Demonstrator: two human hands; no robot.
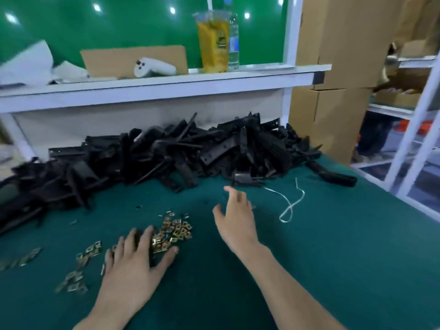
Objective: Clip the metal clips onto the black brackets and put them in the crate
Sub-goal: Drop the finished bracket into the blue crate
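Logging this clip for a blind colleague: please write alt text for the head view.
The person's left hand rests with fingers spread on a pile of metal clips on the green table, while the open right hand reaches toward a heap of black brackets behind. A yellow drink stands on the white shelf.

black brackets cropped left, metal clips blurred

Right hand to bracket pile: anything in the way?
Nothing visible. Only bare green mat lies between the right hand and the nearest black brackets. The white string lies to the hand's right, off that line. The crate is not in view.
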